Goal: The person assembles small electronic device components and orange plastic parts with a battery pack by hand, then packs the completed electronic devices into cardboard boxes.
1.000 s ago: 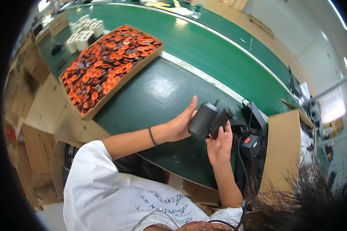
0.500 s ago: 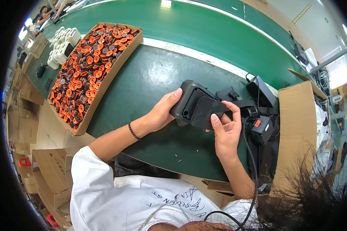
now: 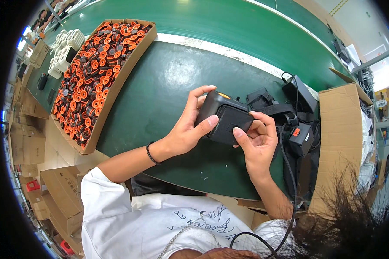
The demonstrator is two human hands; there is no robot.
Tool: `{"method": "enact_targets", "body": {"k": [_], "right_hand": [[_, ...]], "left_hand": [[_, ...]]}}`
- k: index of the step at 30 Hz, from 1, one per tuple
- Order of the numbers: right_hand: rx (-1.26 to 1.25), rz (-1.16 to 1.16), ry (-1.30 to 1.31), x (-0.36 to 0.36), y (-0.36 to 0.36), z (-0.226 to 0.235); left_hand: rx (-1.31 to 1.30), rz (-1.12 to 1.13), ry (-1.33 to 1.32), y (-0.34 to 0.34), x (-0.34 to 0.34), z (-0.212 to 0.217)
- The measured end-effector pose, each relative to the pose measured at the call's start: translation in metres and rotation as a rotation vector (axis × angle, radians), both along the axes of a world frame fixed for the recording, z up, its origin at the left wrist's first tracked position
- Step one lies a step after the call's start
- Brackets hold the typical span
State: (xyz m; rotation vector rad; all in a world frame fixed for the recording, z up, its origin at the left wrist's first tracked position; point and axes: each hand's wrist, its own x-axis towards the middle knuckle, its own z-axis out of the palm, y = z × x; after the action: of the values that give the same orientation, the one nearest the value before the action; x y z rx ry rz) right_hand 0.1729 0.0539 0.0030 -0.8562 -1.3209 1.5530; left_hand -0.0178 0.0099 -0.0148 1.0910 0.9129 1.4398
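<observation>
My left hand [image 3: 183, 129] is closed around a black boxy device [image 3: 208, 103], thumb across its face and fingers behind it. An orange spot shows on the device's upper end. Over the face lies a flat black square cover [image 3: 232, 123] with rounded corners. My right hand [image 3: 260, 140] pinches the cover at its right edge, thumb in front and fingers curled behind. Whether the cover is fastened cannot be seen. Both things are held above the green table [image 3: 160, 99].
To the left stands a shallow carton [image 3: 116, 93] full of orange-and-black round parts, with white plastic pieces [image 3: 69, 49] beyond. Right of my hands lie black straps [image 3: 274, 108], a black power adapter [image 3: 301, 96], and a small black box [image 3: 301, 139]. A cable [image 3: 289, 172] runs past my right forearm beside a tall carton [image 3: 339, 146].
The square cover, earlier offset to the right of the device's recessed face, now lies over it. The device has turned so its orange spot shows. My left thumb has moved onto the front.
</observation>
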Motion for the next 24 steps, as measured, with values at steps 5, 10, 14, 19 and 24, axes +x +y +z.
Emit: {"method": "enact_targets", "body": {"k": [5,10,14,19,24], "right_hand": [[0.004,-0.004,-0.007,-0.001,0.0,0.0],[0.028,-0.024,-0.036,0.0,-0.003,0.003],[-0.007,0.011,-0.06,0.005,0.0,-0.004],[-0.027,0.1,-0.025,0.004,0.009,-0.001],[-0.235,0.254,0.059,0.011,0.0,-0.014]], "left_hand": [[0.05,0.003,0.053,-0.002,0.002,0.002],[0.067,0.046,0.078,-0.003,0.005,0.0],[0.08,0.044,0.077,-0.004,0.002,0.0],[0.074,-0.037,-0.036,-0.007,0.002,0.005],[0.216,-0.102,0.102,-0.006,0.003,0.001]]}}
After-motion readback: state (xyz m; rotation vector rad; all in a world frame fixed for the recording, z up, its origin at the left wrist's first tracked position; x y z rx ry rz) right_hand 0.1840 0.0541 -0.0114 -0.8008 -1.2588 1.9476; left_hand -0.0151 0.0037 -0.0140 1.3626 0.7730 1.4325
